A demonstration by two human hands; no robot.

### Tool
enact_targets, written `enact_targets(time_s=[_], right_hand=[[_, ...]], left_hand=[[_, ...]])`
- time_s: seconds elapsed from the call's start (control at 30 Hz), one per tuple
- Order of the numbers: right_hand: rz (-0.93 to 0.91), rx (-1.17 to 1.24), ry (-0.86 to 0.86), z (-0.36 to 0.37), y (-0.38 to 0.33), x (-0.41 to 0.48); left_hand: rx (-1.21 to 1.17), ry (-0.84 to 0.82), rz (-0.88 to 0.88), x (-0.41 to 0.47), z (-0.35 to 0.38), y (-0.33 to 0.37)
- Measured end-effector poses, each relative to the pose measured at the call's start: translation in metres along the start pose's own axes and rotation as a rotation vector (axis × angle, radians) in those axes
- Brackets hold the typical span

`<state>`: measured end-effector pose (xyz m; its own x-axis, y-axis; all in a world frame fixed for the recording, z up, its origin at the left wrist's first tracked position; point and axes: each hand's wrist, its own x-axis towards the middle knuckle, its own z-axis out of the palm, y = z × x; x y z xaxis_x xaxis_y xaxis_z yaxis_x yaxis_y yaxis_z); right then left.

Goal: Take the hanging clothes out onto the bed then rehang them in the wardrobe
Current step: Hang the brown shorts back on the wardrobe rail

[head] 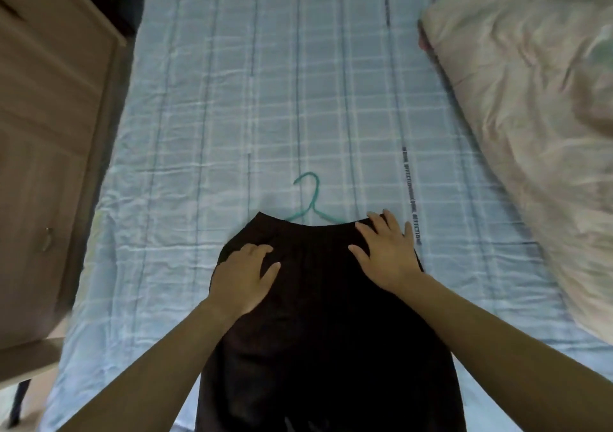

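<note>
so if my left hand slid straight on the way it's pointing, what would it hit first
Probably the green hanger, sticking out beyond the dark garment that the left hand rests on.

Two bare arms reach forward from the bottom of the view, the left forearm [149, 365] rising from the lower left and the right forearm [497, 338] from the lower right, both angled inward. The left hand [243, 274] lies palm down with its fingers bent at the knuckles and the thumb spread out to the right. The right hand [386, 254], a little farther forward, lies flat and palm down, fingers straight and fanned apart, thumb pointing left toward the other hand.
</note>
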<state>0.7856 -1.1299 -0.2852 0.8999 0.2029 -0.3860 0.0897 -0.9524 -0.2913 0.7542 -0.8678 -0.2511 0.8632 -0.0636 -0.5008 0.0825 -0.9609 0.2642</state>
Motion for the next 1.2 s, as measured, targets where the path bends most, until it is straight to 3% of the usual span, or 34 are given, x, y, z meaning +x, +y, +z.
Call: enact_targets(time_s=[0.13,0.3,0.4,0.73,0.97,1.2], right_hand=[[0.036,-0.004,-0.13,0.024,0.025,0.05],[0.254,0.209,-0.147,0.038,0.057,0.089],[0.194,0.271,-0.206,0.049,0.065,0.091],[0.112,0.23,-0.156,0.064,0.062,0.096],[0.068,0.313,-0.073,0.056,0.056,0.085],[-0.046,0.329,-0.061,0.021,0.037,0.045]], left_hand=[[0.11,-0.044,0.074,0.05,0.015,0.002],[0.043,0.001,0.06,0.106,0.028,-0.009],[0.051,-0.008,0.024,0.126,0.039,-0.023],[0.263,-0.072,-0.029,0.154,0.069,-0.026],[0.041,0.004,0.067,0.151,0.055,-0.03],[-0.124,0.054,0.18,0.096,0.015,-0.026]])
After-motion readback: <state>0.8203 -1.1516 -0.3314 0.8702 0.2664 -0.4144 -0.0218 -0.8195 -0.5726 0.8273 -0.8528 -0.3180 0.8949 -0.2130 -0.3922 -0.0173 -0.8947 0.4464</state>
